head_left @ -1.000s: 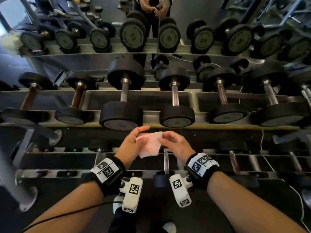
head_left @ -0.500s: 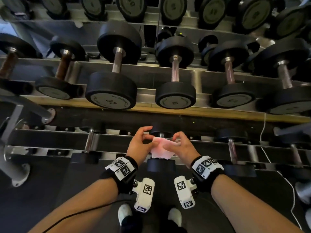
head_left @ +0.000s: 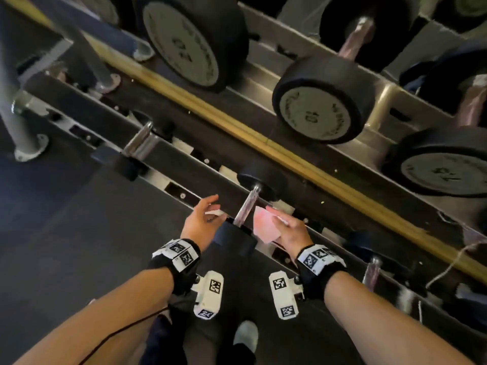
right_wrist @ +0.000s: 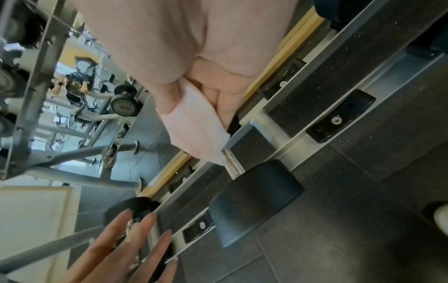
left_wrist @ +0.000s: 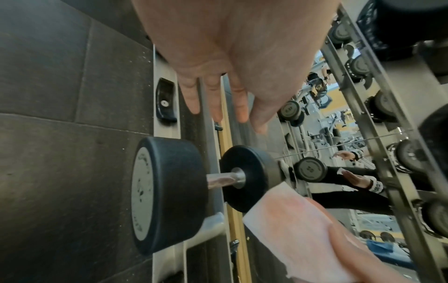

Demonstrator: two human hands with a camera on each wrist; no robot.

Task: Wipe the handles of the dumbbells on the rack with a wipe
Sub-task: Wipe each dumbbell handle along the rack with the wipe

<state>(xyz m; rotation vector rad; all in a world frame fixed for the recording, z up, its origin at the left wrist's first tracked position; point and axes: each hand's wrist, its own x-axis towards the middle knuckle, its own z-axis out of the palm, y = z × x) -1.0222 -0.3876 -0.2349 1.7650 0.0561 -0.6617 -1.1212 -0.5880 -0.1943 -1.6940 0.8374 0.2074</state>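
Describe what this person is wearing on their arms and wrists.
Both forearms are bare, with no sleeves. Each wrist carries a black strap with white panels of square black-and-white markers, and under it a white camera pod bearing more markers. A thin dark cable trails past the left forearm.

The middle dumbbell's end plate (head_left: 320,115) on the upper shelf reads "10"; the plate to its right (head_left: 445,172) reads "14". Other plate markings are too blurred to read.

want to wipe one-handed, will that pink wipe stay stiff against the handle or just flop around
Probably floppy: the wipe is a thin sheet whose free corner hangs unsupported below the right hand that pinches it. It would likely drape around the round metal handle rather than press flat. It looks very light, so wrapping fingers around it seems needed for pressure.
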